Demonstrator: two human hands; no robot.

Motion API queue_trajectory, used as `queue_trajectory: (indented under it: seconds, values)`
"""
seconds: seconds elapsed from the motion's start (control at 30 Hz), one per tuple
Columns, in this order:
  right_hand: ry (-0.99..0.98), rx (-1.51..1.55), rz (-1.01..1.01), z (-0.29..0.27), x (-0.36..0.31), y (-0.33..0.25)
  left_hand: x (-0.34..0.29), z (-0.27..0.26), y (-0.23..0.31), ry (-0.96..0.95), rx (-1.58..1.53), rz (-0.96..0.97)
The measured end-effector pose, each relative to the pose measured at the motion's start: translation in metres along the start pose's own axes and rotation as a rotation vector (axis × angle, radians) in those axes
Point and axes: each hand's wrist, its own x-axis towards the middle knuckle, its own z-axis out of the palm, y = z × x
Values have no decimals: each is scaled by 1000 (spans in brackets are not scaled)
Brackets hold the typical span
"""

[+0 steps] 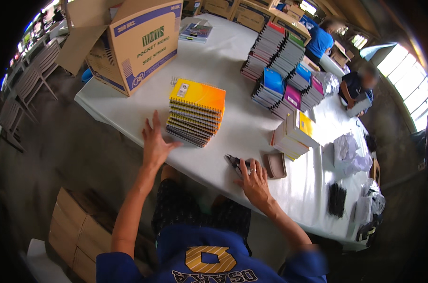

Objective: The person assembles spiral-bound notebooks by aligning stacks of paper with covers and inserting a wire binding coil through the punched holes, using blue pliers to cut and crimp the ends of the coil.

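Note:
A stack of spiral-bound notebooks (195,111) with yellow-orange covers stands on the white-covered table (211,63). By its near left side is my left hand (157,146), open with the fingers spread and the thumb pointing toward the lowest notebooks. My right hand (255,184) lies low at the table's near edge, its fingers apart over the handle end of a black plier-like tool (233,162). The fingers partly cover that tool; whether they press on it is hard to see. Just right of them sits a small brown open tray (275,166).
An open cardboard carton (138,49) stands at the back left. Farther right are stacks of coloured notebooks (275,89), a yellow-topped pile (296,132), plastic bags (348,153) and a black bundle of thin strips (337,200). Cardboard boxes (79,231) stand lower left. Two people work beyond the table.

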Motion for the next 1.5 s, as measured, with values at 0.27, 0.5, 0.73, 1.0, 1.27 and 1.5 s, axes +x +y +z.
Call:
queue_trajectory:
  seconds: [0.27, 0.5, 0.73, 1.0, 1.27, 1.5]
  values:
    - [73, -14, -227, -27, 43, 9, -13, 9, 19, 52, 68, -13]
    - [18, -309, -688, -77, 114, -13, 31, -49, 78, 394, 193, 531]
    - [63, -499, -1017, -55, 144, -14, 105, -27, 106, 21, 312, 575]
    - [140, -532, -1059, -47, 149, -16, 107, -19, 101, -275, 343, 473]
    - [-308, -509, -505, -35, 125, -63, 106, -17, 101, -270, 321, 485]
    - [-141, -454, -640, -76, 139, -44, 104, -14, 97, -220, 369, 516]
